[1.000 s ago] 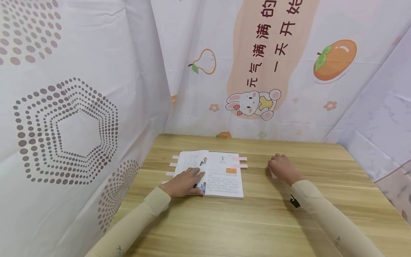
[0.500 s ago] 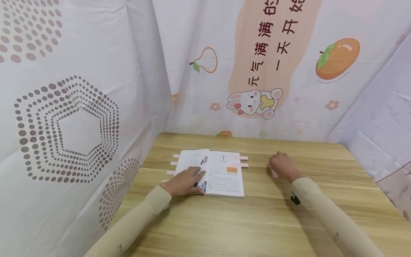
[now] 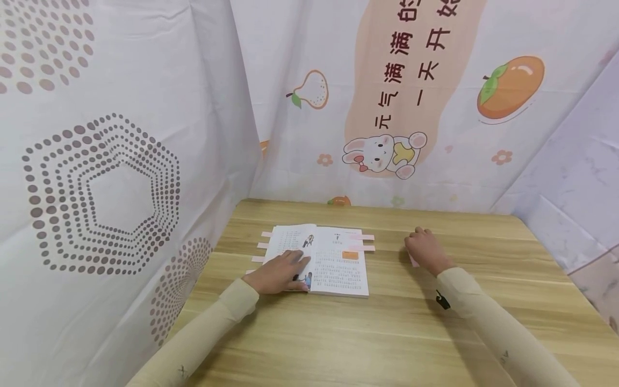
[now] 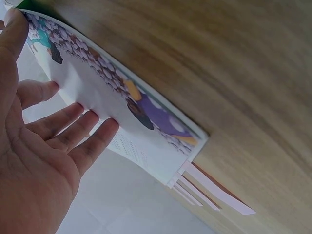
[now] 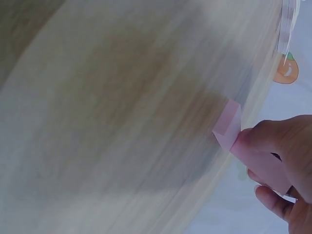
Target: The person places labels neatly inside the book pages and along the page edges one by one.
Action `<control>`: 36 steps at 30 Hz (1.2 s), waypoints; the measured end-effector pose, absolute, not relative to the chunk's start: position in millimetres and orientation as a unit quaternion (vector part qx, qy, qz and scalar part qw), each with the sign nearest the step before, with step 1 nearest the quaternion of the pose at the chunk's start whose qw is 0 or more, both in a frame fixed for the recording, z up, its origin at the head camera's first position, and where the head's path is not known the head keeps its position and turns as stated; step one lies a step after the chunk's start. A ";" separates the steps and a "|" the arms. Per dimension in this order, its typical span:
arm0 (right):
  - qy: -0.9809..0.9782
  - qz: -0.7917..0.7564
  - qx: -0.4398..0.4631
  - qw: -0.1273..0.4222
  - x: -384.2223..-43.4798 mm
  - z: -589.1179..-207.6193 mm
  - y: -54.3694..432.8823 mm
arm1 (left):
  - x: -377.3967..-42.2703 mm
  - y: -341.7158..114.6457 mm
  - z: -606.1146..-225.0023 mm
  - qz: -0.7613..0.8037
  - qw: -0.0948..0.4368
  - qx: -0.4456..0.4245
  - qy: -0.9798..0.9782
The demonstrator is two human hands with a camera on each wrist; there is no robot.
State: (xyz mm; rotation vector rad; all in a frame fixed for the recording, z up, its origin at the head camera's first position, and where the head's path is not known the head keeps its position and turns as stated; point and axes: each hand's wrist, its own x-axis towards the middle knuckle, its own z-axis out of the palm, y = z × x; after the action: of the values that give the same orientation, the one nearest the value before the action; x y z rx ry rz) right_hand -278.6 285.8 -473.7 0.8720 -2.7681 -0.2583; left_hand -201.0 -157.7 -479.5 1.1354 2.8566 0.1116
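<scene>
An open book (image 3: 338,275) lies on the wooden table, with printed text and small pictures on its pages. My left hand (image 3: 276,273) rests on the left page near the spine, fingers spread; in the left wrist view its fingertips touch the paper (image 4: 92,92). Well to the right of the book, my right hand (image 3: 426,251) pinches a pink sticky note pad (image 5: 265,168) between thumb and fingers. In the right wrist view the top of the pad bends up at one end (image 5: 228,119). Most of the pad is hidden by the hand in the head view.
Pink sticky tabs (image 3: 366,248) stick out from both side edges of the book. A small black object (image 3: 442,300) shows beside the right sleeve cuff. Patterned white curtains (image 3: 309,177) stand along the back and left of the wooden table (image 3: 338,344).
The head view has shifted very slightly. Both hands, the book and the sticky note pad stay almost where they were.
</scene>
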 end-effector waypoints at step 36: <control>-0.956 -0.044 0.279 0.075 -294.7 -472.5 294.9 | -201.1 -159.0 -482.8 0.034 0.034 0.362 0.931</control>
State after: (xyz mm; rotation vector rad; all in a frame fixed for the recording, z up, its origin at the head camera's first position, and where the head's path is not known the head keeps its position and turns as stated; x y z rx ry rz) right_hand -294.7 294.9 -472.5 0.8372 -2.8688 -0.1308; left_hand -201.1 -159.0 -482.8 1.1142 2.8628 0.1050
